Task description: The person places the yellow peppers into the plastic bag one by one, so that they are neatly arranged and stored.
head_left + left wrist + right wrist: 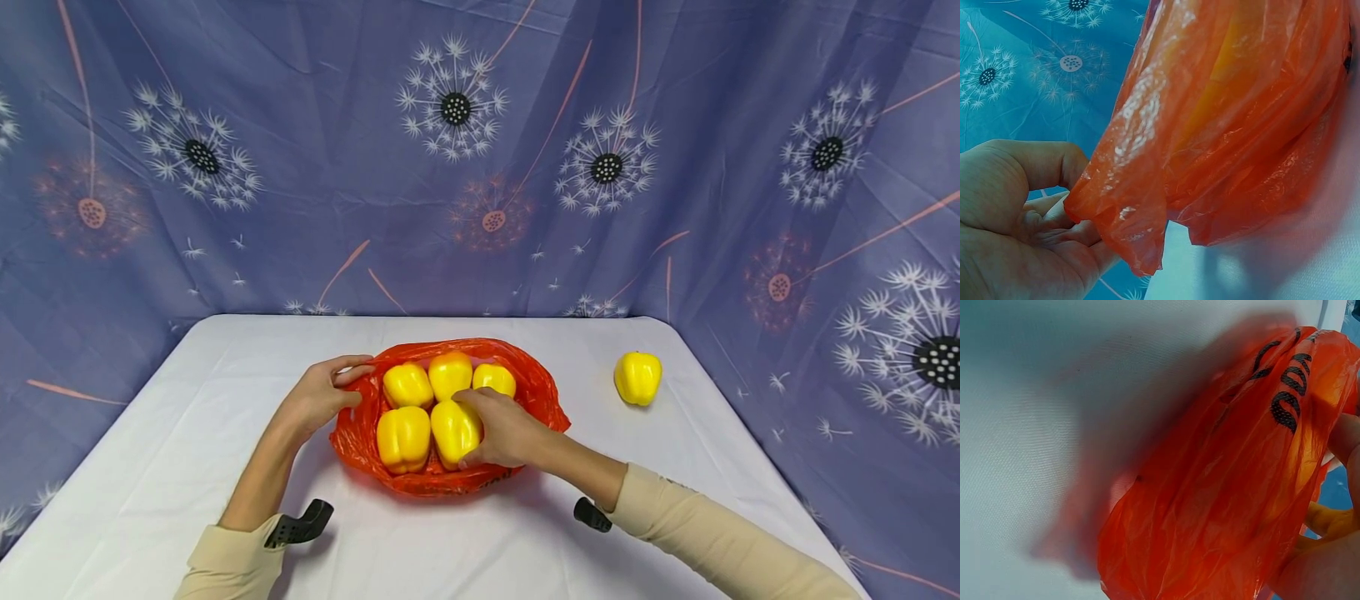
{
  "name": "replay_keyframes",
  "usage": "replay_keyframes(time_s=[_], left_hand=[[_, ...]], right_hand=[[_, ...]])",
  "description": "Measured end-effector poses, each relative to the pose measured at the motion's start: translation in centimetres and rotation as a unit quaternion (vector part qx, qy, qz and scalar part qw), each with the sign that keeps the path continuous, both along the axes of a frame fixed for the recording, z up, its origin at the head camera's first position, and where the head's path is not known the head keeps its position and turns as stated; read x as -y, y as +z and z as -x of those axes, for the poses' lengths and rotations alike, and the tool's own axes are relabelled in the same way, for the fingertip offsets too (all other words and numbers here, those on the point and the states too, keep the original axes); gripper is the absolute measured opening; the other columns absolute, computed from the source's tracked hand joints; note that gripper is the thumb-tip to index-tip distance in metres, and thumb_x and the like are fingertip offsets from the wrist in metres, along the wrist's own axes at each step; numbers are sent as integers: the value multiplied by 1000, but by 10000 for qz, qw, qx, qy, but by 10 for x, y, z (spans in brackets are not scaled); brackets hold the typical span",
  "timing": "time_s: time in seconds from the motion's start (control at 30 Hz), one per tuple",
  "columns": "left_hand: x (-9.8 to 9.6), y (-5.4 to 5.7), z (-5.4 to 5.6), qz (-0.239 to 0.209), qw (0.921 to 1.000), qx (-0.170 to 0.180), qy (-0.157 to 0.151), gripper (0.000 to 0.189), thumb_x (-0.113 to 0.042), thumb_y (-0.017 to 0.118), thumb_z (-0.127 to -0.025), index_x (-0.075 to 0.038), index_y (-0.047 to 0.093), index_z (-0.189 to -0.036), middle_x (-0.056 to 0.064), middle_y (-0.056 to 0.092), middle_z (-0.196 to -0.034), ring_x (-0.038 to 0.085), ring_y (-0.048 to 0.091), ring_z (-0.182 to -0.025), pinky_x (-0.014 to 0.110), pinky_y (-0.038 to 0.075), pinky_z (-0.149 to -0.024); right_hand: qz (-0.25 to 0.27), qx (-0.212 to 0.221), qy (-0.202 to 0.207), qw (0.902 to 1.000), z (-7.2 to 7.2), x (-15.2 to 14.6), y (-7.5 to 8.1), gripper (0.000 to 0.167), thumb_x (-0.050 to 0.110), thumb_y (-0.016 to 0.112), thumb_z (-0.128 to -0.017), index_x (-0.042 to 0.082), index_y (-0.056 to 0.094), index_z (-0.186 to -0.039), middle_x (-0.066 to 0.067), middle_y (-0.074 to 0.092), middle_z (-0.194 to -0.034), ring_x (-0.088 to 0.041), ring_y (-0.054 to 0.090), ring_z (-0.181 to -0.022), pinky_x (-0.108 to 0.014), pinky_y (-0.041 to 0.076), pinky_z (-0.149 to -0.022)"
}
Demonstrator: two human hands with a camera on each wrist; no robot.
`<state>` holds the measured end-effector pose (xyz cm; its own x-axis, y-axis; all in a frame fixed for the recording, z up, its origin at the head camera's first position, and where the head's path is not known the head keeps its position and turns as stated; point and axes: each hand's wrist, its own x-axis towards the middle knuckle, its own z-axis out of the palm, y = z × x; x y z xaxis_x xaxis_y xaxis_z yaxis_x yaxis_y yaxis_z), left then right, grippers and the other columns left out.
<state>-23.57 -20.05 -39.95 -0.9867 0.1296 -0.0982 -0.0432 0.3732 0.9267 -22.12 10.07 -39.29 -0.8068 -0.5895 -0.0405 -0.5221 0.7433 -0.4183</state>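
Observation:
A red plastic bag (358,454) lies open on the table with several yellow bell peppers inside, three along the back and two in front. My left hand (318,398) is at the bag's left side, and the left wrist view shows the bag's edge (1122,212) pinched between thumb and fingers. Reaching into the bag from the right, my right hand (506,429) grips the front right bell pepper (452,432) from above. In the right wrist view the bag's wall (1204,494), printed in black, hides most of the fingers.
One more yellow bell pepper (638,377) sits alone at the table's right side. A white cloth covers the table (420,550). Blue dandelion-print fabric (337,167) hangs behind it and on both sides.

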Motion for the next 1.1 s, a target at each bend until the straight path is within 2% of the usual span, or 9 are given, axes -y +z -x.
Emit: replay_keyframes(time_s=[0.4,0.53,0.67,0.8,0.97,1.1], left_hand=[[-1,1,0,53,10000,33,-30,68,4,57,-82,-6,48,-149,18,58,-145,29,46,-123,23,38,-59],[-1,1,0,80,10000,50,-3,68,4,57,-82,-6,49,-149,18,58,-145,29,46,-122,23,39,-59],[0,2,0,77,10000,30,-42,68,4,57,-83,-6,48,-150,18,58,-145,29,47,-120,23,39,-59],[3,3,-1,72,10000,-12,-39,68,5,56,-83,-5,48,-150,19,58,-145,28,47,-122,23,39,-59],[3,3,1,92,9999,-2,-73,68,5,55,-82,-5,48,-149,19,58,-144,21,53,-104,23,37,-58],[2,3,2,66,9999,35,-95,68,5,55,-83,-5,47,-150,20,58,-145,21,52,-109,23,37,-58]], right_hand=[[-202,12,-186,9996,-1,-1,3,90,42,91,-70,17,51,-147,-13,54,-145,-36,47,-135,-50,44,-108],[-45,70,-178,9998,0,-5,8,89,43,89,-72,19,50,-148,-12,56,-145,-36,46,-136,-53,42,-109],[249,14,-399,9989,4,-12,20,85,36,89,-75,21,51,-149,-10,56,-147,-38,45,-138,-56,38,-112],[464,-297,-638,9964,12,-26,34,81,31,89,-76,19,53,-148,-7,58,-147,-37,48,-137,-58,33,-115],[548,-668,-979,9914,19,-54,45,80,31,88,-76,15,54,-147,-9,60,-144,-37,54,-131,-61,32,-114],[640,-925,-1229,9860,23,-80,48,81,31,87,-77,15,53,-148,-13,61,-142,-38,57,-125,-60,35,-111]])
